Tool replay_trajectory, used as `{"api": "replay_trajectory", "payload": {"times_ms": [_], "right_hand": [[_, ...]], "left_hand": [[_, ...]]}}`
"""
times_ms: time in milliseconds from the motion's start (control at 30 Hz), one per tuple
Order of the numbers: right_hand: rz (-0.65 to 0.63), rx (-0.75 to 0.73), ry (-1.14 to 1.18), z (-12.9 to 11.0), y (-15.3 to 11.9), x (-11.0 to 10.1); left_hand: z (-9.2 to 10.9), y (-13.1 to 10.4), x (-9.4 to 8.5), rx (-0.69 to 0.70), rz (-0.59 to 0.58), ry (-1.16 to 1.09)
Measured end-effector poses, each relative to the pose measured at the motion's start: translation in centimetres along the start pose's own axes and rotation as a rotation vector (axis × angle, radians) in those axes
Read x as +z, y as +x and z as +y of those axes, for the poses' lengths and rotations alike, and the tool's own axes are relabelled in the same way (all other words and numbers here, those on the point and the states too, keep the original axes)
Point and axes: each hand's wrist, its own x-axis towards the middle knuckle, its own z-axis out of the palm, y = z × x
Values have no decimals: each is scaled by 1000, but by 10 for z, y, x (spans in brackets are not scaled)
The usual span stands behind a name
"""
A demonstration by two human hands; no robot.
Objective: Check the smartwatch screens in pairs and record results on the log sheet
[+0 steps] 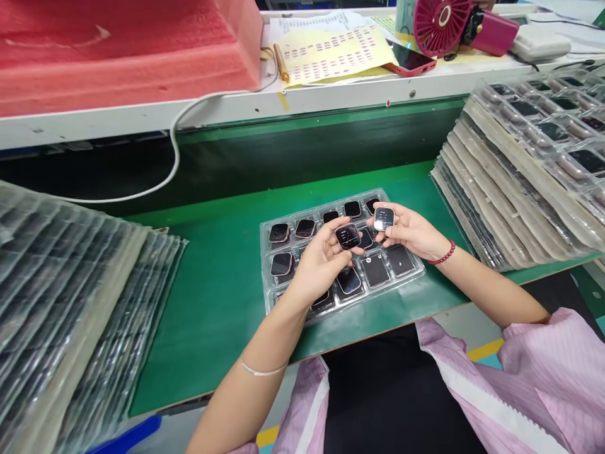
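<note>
My left hand [326,258] is closed around the edges of a square smartwatch [348,236], its dark screen lit with small text. In my right hand [409,230] is a second smartwatch [384,219], gripped by its sides, its screen bright with glare. Both watches are held above a clear plastic tray [265,277] on the green bench. Several strapless watches, such as a dark-faced watch [282,263], sit in the tray's compartments. Two compartments at the tray's near right, including one compartment [377,270], hold no watch. My left hand and forearm hide part of the tray.
Tall stacks of plastic trays stand on both sides, a left stack [80,302] and a right stack [515,183] with watches on top. Behind, a white shelf [331,98] carries red foam [127,50], papers [331,53], a phone [411,60] and a pink fan [442,25]. A white cable [174,148] hangs down.
</note>
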Motion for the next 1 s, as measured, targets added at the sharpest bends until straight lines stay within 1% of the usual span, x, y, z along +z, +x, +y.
{"api": "replay_trajectory", "payload": {"times_ms": [233, 567, 767, 1000], "right_hand": [[-33, -60, -130, 4, 0, 2], [-37, -146, -415, 3, -5, 7], [-63, -161, -443, 6, -4, 4], [-64, -195, -471, 6, -4, 4]], "left_hand": [[1, -1, 1, -5, -3, 6], [0, -1, 1, -4, 0, 46], [-5, 0, -2, 10, -18, 105], [-3, 0, 0, 16, -18, 125]]}}
